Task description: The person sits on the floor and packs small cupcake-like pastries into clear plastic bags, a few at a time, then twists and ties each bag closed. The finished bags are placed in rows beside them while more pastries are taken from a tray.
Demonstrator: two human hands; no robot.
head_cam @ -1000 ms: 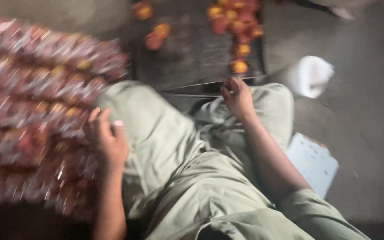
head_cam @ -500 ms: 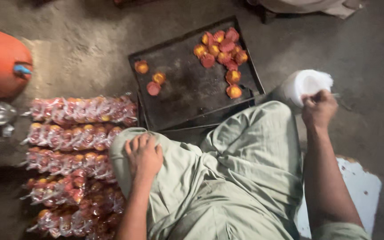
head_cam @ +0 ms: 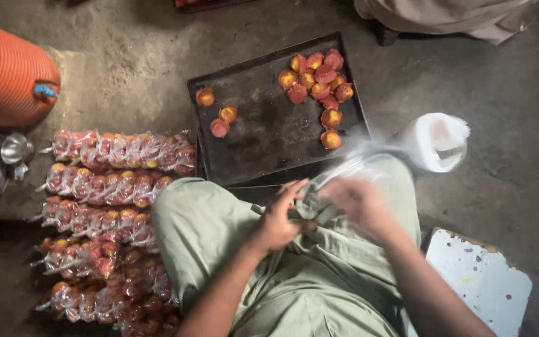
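Checked the head view, and everything here is placed off the dark tray (head_cam: 263,143) on the floor.

The step in hand looked like getting a thin clear bag (head_cam: 347,170) open. It was just below the tray's near edge, over the lap, between both hands. The left hand (head_cam: 279,219) was mostly closed, with its fingers pinched on the bag's near edge. The right hand (head_cam: 360,201) was on the bag too, but it was a smear of motion blur. I honestly couldn't tell if it was clamped or loose.

The round red and orange cakes (head_cam: 319,78) sat at the tray's far right corner, with three loose ones (head_cam: 218,115) toward its left side. Neither hand was touching any of them. A white bag roll (head_cam: 435,142) stood just right of the tray. Rows of filled packs (head_cam: 113,181) lay left of the tray and below it.

My read is that the next move needs the bag's mouth properly parted, with one hand free to reach up to the tray. That film looked flimsy, so a light pinch would probably work better than a fist.
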